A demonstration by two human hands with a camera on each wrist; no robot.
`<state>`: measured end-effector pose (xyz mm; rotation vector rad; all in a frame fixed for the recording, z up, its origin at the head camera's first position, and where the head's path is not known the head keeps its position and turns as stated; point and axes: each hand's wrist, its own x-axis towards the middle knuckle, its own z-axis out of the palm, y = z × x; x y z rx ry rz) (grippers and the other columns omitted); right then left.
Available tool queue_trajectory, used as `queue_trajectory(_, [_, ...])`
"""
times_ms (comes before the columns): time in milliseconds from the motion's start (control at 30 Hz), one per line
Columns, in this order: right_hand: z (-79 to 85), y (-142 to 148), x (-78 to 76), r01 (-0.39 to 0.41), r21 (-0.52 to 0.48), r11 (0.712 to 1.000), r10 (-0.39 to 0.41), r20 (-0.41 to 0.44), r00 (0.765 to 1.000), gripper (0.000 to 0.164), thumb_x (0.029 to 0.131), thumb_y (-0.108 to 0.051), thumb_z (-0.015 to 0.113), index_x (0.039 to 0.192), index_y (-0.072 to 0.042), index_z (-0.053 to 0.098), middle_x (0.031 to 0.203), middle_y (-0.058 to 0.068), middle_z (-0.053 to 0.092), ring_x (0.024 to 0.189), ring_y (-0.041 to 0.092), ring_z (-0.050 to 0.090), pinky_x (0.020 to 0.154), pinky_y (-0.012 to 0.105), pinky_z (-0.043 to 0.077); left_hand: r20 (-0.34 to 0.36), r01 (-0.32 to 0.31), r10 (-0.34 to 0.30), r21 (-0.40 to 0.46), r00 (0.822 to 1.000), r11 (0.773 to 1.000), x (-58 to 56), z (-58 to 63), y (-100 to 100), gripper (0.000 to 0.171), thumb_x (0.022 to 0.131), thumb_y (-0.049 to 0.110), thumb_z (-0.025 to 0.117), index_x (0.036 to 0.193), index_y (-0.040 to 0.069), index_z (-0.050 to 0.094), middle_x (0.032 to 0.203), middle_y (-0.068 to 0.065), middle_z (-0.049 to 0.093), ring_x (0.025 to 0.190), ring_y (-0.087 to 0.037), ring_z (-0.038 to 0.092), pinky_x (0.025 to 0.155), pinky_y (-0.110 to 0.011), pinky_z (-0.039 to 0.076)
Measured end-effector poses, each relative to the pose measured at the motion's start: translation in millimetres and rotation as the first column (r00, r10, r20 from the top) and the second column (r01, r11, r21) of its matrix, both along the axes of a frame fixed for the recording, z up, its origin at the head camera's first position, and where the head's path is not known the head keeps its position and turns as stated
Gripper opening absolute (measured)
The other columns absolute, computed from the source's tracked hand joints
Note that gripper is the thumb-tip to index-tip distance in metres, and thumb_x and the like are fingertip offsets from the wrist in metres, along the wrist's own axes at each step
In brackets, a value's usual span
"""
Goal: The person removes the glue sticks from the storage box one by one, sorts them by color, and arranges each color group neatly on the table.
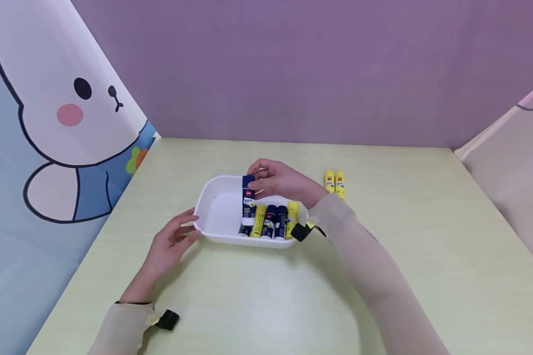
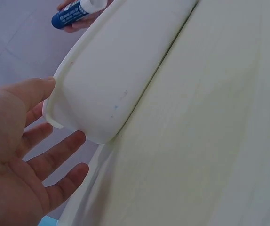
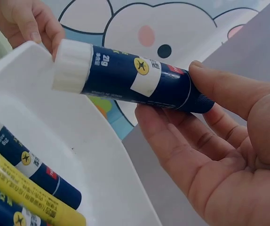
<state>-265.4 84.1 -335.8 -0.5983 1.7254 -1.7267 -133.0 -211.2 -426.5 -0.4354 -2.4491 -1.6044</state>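
- One navy glue stick (image 1: 248, 203), pinched by the right hand (image 1: 277, 179) over a white tray (image 1: 220, 204)
- Left hand (image 1: 169, 245): fingers loosely spread, touching the tray

We list one dark-blue tube (image 3: 139, 77), white at the far end, marked "21g", its ridged blue end pinched by the right hand (image 3: 224, 157). Item: white tray (image 3: 92, 146), holding, in our partial view, two more dark-blue tubes (image 3: 38, 167) with a yellow tube (image 3: 29, 188) between. We note the left hand (image 3: 24, 21) at its rim; behind, a cartoon backdrop (image 3: 125, 33).
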Motion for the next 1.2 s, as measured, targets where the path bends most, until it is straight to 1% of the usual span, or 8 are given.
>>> queue_trajectory(67, [1.3,5.6,3.4,-0.008,0.006,1.000,0.008,-0.023,1.000,0.021,0.096,0.008,0.056,0.115,0.000,0.049,0.105,0.015,0.064,0.093,0.024,0.066,0.090,0.048,0.056,0.000,-0.001,0.001,-0.001,1.000,1.000,0.0,-0.1,0.2,0.034,0.092,-0.008,0.066,0.125,-0.004,0.060,0.146,-0.023,0.048,0.107,-0.037,0.063,0.083,-0.014,0.053])
queue_trajectory(267, [3.6,21.5,9.0,-0.015,0.038,0.999,0.018,-0.072,0.997,0.022,0.095,0.006,0.058,0.115,0.000,0.050,0.103,0.014,0.063,0.094,0.025,0.064,0.089,0.048,0.056,-0.015,0.003,-0.003,0.021,1.000,1.000,-0.2,-0.4,0.4,0.033,0.091,-0.010,0.065,0.123,-0.007,0.060,0.145,-0.024,0.048,0.103,-0.004,0.062,0.082,-0.015,0.054])
queue_trajectory(367, [2.9,29.9,10.2,-0.015,0.061,0.998,0.020,-0.087,0.996,0.021,0.096,0.006,0.058,0.115,0.000,0.050,0.103,0.013,0.063,0.096,0.025,0.065,0.090,0.048,0.056,-0.022,0.008,-0.007,0.029,1.000,1.000,-0.2,-0.2,0.7,0.033,0.090,-0.011,0.065,0.123,-0.008,0.059,0.144,-0.025,0.048,0.102,0.001,0.061,0.082,-0.015,0.054])
queue_trajectory(467, [1.7,38.3,11.2,-0.002,0.069,0.998,0.007,-0.078,0.997,0.021,0.096,0.006,0.057,0.115,0.000,0.050,0.107,0.015,0.063,0.099,0.027,0.065,0.090,0.048,0.056,-0.025,0.008,-0.008,0.021,1.000,1.000,0.3,1.1,1.3,0.033,0.090,-0.010,0.066,0.123,-0.007,0.060,0.144,-0.025,0.048,0.103,-0.003,0.062,0.083,-0.015,0.053])
queue_trajectory(667, [0.5,54.3,13.1,0.040,0.081,0.996,-0.036,-0.049,0.998,0.020,0.096,0.006,0.057,0.114,-0.001,0.052,0.111,0.017,0.063,0.102,0.029,0.065,0.091,0.047,0.056,-0.021,0.006,-0.006,-0.002,1.000,1.000,1.8,3.5,2.0,0.034,0.091,-0.009,0.065,0.124,-0.006,0.060,0.145,-0.023,0.048,0.106,-0.026,0.065,0.085,-0.015,0.053])
queue_trajectory(867, [-1.9,71.4,15.5,0.073,0.105,0.992,-0.068,-0.051,0.996,0.021,0.095,0.006,0.058,0.115,0.000,0.052,0.110,0.015,0.063,0.100,0.027,0.066,0.089,0.046,0.057,-0.023,0.010,-0.010,-0.015,1.000,1.000,1.7,2.7,2.0,0.034,0.092,-0.009,0.065,0.125,-0.005,0.059,0.145,-0.024,0.048,0.107,-0.021,0.065,0.086,-0.016,0.053])
queue_trajectory(1067, [-3.9,87.1,19.8,0.098,0.107,0.989,-0.091,-0.072,0.993,0.022,0.095,0.008,0.058,0.114,0.002,0.050,0.107,0.014,0.066,0.096,0.025,0.067,0.086,0.045,0.058,-0.019,0.006,-0.007,-0.027,1.000,1.000,0.6,2.8,2.9,0.034,0.092,-0.008,0.065,0.126,-0.005,0.059,0.145,-0.023,0.048,0.107,-0.035,0.064,0.086,-0.015,0.052])
queue_trajectory(1200, [-5.3,95.2,21.6,0.106,0.104,0.989,-0.097,-0.085,0.992,0.022,0.094,0.009,0.057,0.114,0.003,0.050,0.106,0.013,0.066,0.094,0.025,0.068,0.084,0.045,0.059,-0.019,0.007,-0.007,-0.028,1.000,1.000,0.6,3.2,3.7,0.035,0.092,-0.008,0.065,0.126,-0.005,0.059,0.146,-0.022,0.048,0.107,-0.039,0.063,0.086,-0.014,0.052])
